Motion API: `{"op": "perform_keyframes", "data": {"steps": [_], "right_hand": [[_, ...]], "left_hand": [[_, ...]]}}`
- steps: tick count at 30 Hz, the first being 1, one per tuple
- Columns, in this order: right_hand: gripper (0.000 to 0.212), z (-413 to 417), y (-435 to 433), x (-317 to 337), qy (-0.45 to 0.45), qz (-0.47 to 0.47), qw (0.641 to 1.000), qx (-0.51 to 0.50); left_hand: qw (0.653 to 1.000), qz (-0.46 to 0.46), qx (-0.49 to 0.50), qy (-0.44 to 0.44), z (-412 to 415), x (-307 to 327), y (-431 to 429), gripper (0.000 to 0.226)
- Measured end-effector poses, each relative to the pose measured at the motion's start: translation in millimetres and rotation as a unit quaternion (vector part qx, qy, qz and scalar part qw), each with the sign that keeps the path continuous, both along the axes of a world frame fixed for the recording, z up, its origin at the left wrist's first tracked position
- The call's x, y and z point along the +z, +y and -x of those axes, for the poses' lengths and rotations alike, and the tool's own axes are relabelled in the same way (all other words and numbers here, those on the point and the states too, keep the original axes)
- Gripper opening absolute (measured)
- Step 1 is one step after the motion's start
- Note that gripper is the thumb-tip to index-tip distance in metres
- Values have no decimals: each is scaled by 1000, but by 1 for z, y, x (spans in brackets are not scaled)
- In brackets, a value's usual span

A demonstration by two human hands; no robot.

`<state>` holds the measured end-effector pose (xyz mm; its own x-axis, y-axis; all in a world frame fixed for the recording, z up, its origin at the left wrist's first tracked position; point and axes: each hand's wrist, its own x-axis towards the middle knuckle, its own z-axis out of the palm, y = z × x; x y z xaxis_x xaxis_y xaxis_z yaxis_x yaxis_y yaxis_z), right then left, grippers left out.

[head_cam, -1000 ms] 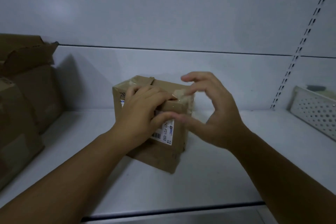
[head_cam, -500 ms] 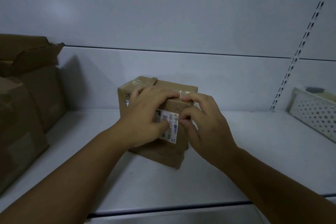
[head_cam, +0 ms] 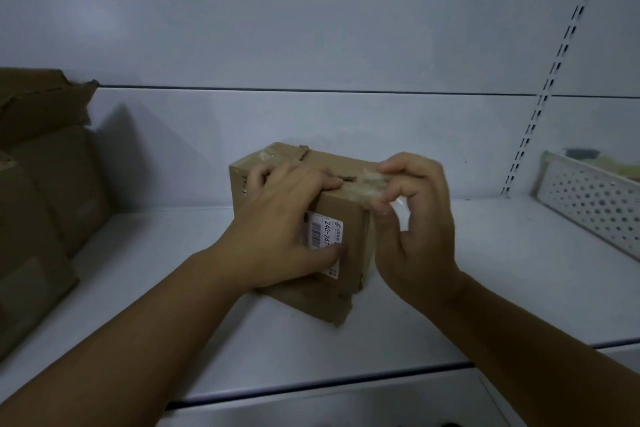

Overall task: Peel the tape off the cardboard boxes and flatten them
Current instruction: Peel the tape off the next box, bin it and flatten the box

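The small cardboard box (head_cam: 351, 215) stands on the white shelf (head_cam: 485, 270), about midway along it and turned a little so that one corner points toward the person. A white shipping label (head_cam: 327, 234) is stuck on its near face. A strip of clear tape (head_cam: 372, 185) runs along the top seam and over the right-hand edge, where a wrinkled end has lifted. The left hand (head_cam: 280, 218) grips the box, fingers curled over the top edge and thumb pressed on the label. The right hand (head_cam: 419, 229) pinches the loose tape end between thumb and fingertips at the top right corner. The box looks light and fairly stiff, though its corners are scuffed and its walls would likely give under a hard squeeze, so it is best braced across the top and front as it is now. The tape is thin, clingy and apt to tear, which suggests pulling low along the seam, close to where it still sticks. Larger cardboard boxes (head_cam: 45, 166) are stacked at the far left, and a perforated tray (head_cam: 588, 204) leans at the right below a slotted upright (head_cam: 554, 69).
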<state>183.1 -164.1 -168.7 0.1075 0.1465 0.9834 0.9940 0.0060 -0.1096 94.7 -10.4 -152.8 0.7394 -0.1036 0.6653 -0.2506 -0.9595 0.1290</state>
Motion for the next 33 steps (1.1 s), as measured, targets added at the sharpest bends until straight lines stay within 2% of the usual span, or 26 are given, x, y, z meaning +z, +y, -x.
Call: {"op": "perform_keyframes", "data": {"steps": [4,8,10,13,18,21,24,29,31,33], "right_hand": [[10,-5,-1,4,81,-56,995,20],[23,-7,-2,8,193,-90,976,52],[22,-8,-4,13,216,-91,970,65],[21,-7,-7,28,214,-33,972,88],[23,-9,-4,70,268,180,944,77],[19,-18,2,91,305,215,924,82],[16,-36,15,97,390,168,898,114],[12,-57,39,81,481,21,870,107],[11,-54,47,67,468,-10,878,98],[16,-47,54,55,443,-35,891,96]], "left_hand": [[998,52,33,-30,-4,-2,-11,74],[993,86,53,-58,-10,-3,-19,62],[993,101,35,-56,-11,-3,-19,59],[993,112,-9,-39,-8,-3,-14,55],[975,201,-75,62,7,6,13,55],[959,250,-94,95,11,9,23,64],[944,275,-151,100,14,13,26,66],[911,345,-200,105,18,14,34,55],[902,385,-180,79,17,15,38,44],[904,414,-102,13,17,18,39,40]]}}
